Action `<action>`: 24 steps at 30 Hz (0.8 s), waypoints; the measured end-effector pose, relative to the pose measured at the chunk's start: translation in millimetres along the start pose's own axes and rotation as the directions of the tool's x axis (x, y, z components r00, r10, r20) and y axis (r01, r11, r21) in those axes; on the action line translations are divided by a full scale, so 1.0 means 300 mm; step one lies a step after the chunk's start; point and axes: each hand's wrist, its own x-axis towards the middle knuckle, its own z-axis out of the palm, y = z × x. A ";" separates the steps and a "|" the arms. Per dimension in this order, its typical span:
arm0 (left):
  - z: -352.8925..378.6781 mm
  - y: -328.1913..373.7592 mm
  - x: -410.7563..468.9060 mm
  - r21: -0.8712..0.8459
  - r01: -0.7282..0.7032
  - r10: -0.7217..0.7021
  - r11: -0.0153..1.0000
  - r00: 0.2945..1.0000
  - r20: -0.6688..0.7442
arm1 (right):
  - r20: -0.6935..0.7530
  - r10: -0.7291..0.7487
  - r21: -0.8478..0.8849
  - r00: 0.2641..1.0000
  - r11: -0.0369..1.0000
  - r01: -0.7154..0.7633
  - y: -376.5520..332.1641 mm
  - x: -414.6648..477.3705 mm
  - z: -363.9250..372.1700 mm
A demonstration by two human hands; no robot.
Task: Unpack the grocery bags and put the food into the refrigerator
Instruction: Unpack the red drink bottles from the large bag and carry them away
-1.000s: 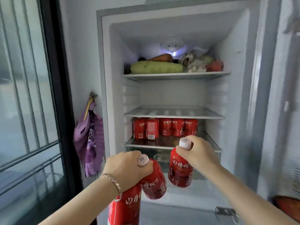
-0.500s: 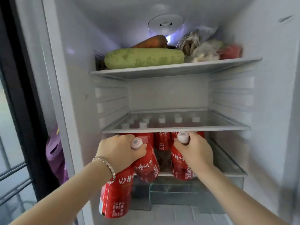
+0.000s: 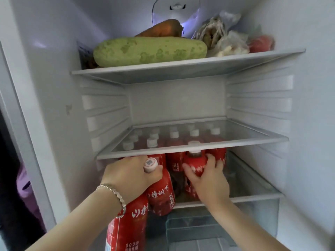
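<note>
Head view, left hand (image 3: 130, 178) clutching two red bottles (image 3: 161, 194), right hand (image 3: 208, 180) wrapped round third bottle (image 3: 195, 161).

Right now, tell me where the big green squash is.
In the head view, the green squash lies on its side on the top shelf, left of centre, with the carrot just behind it and bagged food to its right.

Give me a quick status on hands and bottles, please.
Left hand grips two bottles. Right hand holds third bottle upright under middle shelf. Stored row close behind it.
</note>
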 end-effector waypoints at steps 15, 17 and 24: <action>0.022 0.013 -0.032 -0.019 -0.024 0.023 1.000 0.997 -0.074 | 0.481 -0.421 0.538 0.769 0.834 0.120 -0.055 -0.091 -0.012; 0.022 0.023 -0.044 -0.001 -0.042 0.042 0.999 0.995 -0.088 | 0.518 -0.494 0.565 0.698 0.811 0.154 -0.084 -0.115 0.002; 0.016 0.022 -0.057 -0.023 -0.025 0.023 0.999 0.996 -0.082 | 0.491 -0.490 0.635 0.720 0.767 0.089 -0.070 -0.123 0.042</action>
